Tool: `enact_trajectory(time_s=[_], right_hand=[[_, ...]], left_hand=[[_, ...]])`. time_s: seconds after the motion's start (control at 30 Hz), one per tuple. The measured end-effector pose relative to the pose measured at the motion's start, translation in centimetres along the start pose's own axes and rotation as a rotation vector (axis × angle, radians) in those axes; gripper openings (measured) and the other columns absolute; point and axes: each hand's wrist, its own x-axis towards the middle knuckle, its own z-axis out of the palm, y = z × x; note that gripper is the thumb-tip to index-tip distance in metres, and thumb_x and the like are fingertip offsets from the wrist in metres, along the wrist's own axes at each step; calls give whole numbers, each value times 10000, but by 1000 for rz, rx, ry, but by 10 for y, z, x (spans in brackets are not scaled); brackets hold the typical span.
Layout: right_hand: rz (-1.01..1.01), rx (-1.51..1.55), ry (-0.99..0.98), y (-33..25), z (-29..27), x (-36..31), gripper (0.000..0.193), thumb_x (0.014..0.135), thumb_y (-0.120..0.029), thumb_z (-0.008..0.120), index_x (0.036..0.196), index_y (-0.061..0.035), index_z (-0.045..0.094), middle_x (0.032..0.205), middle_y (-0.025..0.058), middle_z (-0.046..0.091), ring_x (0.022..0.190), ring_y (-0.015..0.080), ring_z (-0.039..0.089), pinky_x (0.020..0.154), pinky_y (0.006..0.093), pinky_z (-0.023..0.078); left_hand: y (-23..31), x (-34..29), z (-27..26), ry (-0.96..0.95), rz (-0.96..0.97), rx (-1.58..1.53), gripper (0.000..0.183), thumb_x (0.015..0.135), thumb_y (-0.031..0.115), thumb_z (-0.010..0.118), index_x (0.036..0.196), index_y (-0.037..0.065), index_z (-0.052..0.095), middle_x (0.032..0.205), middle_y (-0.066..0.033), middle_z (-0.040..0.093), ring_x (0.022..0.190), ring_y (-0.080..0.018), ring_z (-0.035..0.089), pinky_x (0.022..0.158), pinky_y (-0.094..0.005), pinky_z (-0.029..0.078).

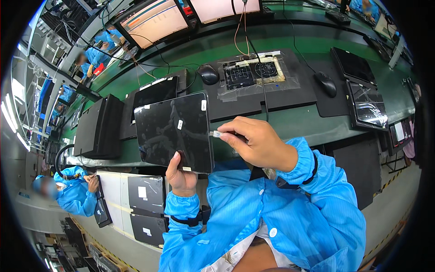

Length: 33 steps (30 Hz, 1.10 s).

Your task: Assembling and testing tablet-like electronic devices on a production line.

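A black tablet (158, 122) with small white stickers and smudges on its glossy face is tilted up before me. My left hand (182, 177) grips its lower edge, thumb on the front and the other fingers hidden behind. At the tablet's right edge, my right hand (256, 140) pinches a small white-and-silver USB plug (217, 134) between thumb and fingers. The plug's metal tip points at the edge; whether it is inserted I cannot tell. A black cable (264, 90) hangs down from above and disappears behind my right hand.
A taped fixture (284, 72) lies on a dark mat between two black mice (208, 74) (325, 84). Dark panels (368, 104) lie at right, stacked black devices (97, 129) at left. Monitors (156, 22) stand behind. A co-worker (74, 195) in blue handles a dark device at lower left.
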Motion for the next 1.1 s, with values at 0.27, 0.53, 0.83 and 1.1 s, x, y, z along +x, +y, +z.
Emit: enact_trajectory(time_s=[0.27,0.53,0.83,1.1], right_hand=[[-49,-119,-99,0,-10,-4,171,905,-67,718,1061,-3,690,907,123,684,775,300,675,661,372,522],[-397,-672,195,1,-24,12,220,876,-144,764,1044,-42,663,870,94,605,772,252,629,691,316,490],[586,926,249,111,-121,19,377,1036,-195,599,1352,10,580,1239,82,687,1168,201,650,983,405,538],[768,629,403,178,-189,-16,326,1027,-170,588,1298,9,620,1127,73,735,1017,190,716,951,423,558]], left_hand=[[-4,-3,-2,130,53,195,364,983,147,580,1296,-31,632,1295,-185,682,1197,-313,662,1078,-464,502],[-36,20,44,169,48,273,351,1005,199,573,1285,-2,646,1294,-146,684,1196,-281,654,1079,-435,485],[-78,131,103,-397,-579,977,471,968,301,740,1278,-36,629,1210,-63,688,1060,-110,635,919,-289,502],[-75,181,49,-374,392,1902,719,858,347,804,1409,-25,531,1454,-269,506,1334,-387,520,1089,-438,450]])
